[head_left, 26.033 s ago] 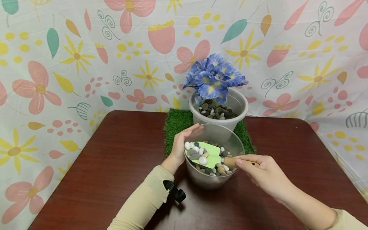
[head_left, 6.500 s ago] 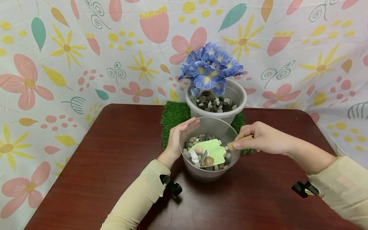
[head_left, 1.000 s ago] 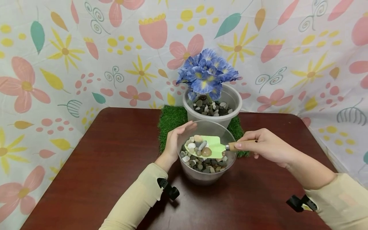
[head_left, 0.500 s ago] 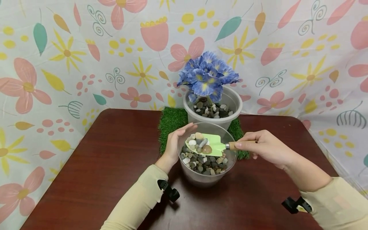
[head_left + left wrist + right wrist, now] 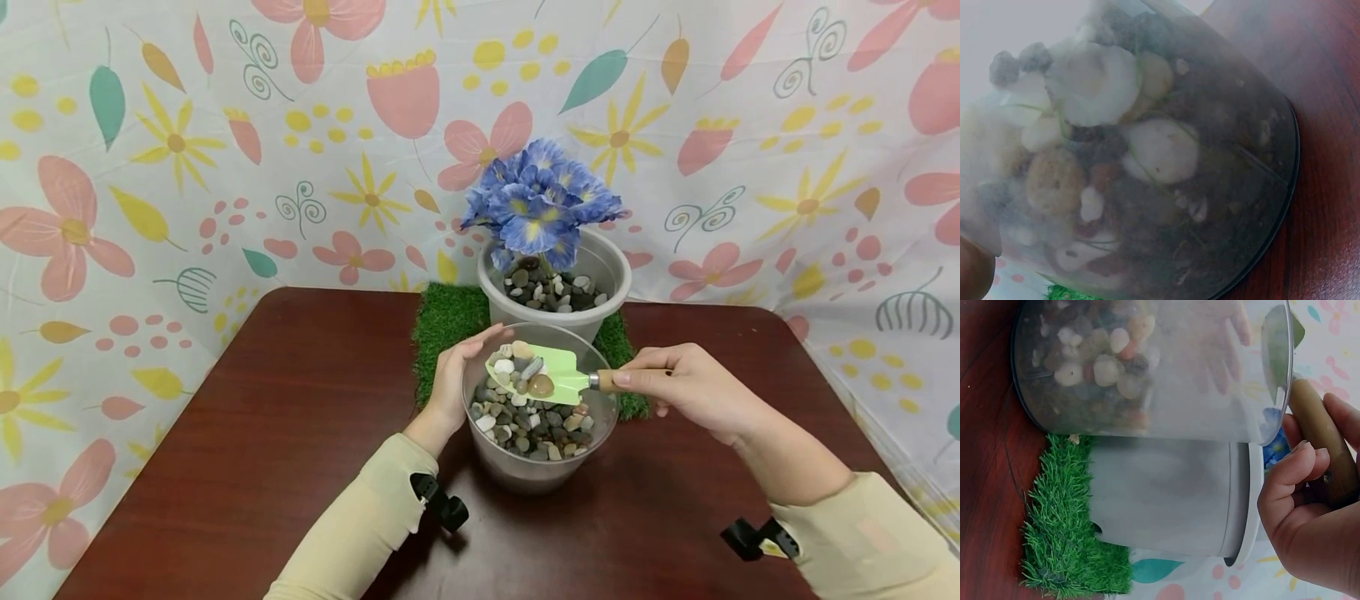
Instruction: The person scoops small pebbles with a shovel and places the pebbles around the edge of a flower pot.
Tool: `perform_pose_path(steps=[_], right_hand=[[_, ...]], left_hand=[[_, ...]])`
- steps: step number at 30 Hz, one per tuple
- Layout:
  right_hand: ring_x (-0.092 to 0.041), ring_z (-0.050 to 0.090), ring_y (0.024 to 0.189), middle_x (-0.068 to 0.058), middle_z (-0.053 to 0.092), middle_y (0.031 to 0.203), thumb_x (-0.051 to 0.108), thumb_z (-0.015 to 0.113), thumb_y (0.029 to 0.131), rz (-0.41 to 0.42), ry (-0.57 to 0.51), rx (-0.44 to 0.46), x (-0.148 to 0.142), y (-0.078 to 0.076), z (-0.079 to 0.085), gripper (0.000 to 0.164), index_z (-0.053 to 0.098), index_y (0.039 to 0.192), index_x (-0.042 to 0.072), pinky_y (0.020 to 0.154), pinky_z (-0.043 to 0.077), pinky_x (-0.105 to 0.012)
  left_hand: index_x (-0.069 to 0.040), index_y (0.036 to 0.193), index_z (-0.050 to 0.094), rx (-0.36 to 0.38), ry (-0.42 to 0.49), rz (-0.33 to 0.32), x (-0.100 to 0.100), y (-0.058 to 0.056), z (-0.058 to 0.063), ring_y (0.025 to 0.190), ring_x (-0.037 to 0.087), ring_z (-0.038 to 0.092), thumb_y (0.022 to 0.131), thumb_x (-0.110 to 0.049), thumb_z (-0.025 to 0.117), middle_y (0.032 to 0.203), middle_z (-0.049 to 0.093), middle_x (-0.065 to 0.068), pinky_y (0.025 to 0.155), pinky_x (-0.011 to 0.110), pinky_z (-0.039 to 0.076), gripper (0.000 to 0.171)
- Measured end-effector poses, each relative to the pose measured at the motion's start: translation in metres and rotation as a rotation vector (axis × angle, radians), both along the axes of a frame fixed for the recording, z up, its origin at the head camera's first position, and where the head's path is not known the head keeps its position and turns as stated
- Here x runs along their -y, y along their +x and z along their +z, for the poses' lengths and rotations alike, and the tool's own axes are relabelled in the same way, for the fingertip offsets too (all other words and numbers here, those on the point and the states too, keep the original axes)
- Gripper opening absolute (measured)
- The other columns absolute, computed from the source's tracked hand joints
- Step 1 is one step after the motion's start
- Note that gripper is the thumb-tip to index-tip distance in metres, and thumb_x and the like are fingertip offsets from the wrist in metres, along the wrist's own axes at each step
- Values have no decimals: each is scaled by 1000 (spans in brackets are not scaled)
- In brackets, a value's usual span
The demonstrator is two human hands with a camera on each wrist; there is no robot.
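Observation:
My right hand (image 5: 693, 392) grips the wooden handle of a small garden trowel, its light green blade (image 5: 561, 375) nearly level and loaded with several white, tan and grey pebbles. The blade is inside the top of a clear plastic bucket (image 5: 525, 477), above the loose pebbles (image 5: 536, 435) lying in it. My left hand (image 5: 448, 387) rests flat against the bucket's left side, fingers straight along the wall below the rim. In the right wrist view, those fingers show through the clear wall, and my right hand (image 5: 1310, 506) curls round the handle (image 5: 1322, 434).
Just behind the bucket stands a pale grey flowerpot (image 5: 618, 292) holding blue artificial flowers (image 5: 540, 204) and pebbles. It sits on a patch of green artificial turf (image 5: 450, 321). A patterned cloth (image 5: 322, 142) hangs behind the dark wooden table (image 5: 285, 433).
Compared with several seconds ago, the trowel has risen off the bucket's pebbles with a load on its blade. Over the last second it has lifted slightly more. My left hand stays against the bucket.

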State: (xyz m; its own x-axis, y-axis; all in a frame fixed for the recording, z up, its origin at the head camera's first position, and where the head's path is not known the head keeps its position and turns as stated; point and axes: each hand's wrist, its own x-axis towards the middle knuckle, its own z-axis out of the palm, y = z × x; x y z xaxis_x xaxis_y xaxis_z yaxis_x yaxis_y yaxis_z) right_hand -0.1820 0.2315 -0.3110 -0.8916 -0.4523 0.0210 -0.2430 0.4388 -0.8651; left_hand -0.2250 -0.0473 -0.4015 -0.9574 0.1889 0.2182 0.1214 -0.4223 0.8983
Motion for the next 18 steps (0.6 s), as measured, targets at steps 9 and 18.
perform_pose_path(steps=[9,18], right_hand=[[-21,46,49,6,62,69,17,60,92,-33,-35,-42,-2,-2,-4,23,73,100,0,49,50,-33],[-20,43,50,7,64,74,15,59,92,-29,-77,-84,-2,-5,-8,24,72,104,0,48,49,-32]], left_hand=[[10,130,51,39,4,44,-2,2,3,121,21,57,91,-11,37,118,68,9,111,41,38,46],[10,131,50,52,-17,52,-1,3,5,110,10,61,89,-12,37,120,66,7,109,40,40,49]])
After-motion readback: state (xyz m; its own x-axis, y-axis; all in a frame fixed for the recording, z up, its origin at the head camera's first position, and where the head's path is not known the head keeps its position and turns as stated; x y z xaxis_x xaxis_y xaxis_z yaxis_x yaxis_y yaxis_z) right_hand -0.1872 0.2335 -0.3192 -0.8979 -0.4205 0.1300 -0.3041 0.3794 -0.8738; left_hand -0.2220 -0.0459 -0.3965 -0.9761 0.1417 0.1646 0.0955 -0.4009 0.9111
